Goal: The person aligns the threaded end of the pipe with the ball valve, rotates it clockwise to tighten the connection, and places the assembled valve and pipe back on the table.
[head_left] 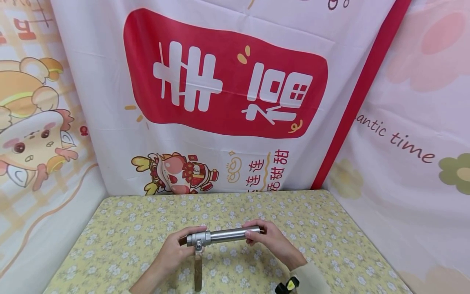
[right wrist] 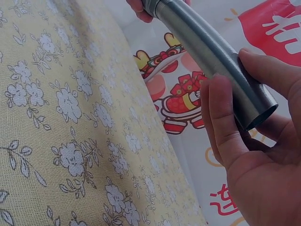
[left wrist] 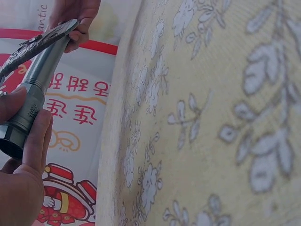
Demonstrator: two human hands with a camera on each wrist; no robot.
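A silver ball valve (head_left: 200, 237) is joined end to end with a straight steel pipe (head_left: 228, 234), held nearly level above the table. My left hand (head_left: 171, 250) grips the valve body, thumb and fingers on either side of it in the left wrist view. From the valve, a long lever handle (head_left: 198, 272) points toward me; it looks worn and brownish. Around the pipe's far right end curl the fingers and thumb of my right hand (head_left: 271, 240). That end's hollow opening shows in the right wrist view, where the pipe (right wrist: 221, 56) slants between thumb and fingers.
Under both hands lies a table with a yellow floral cloth (head_left: 139, 216). A white printed curtain (head_left: 110, 155) hangs behind its back edge, with more printed cloth on the left and right sides. A black strap with a yellow patch (head_left: 288, 285) is by the right sleeve.
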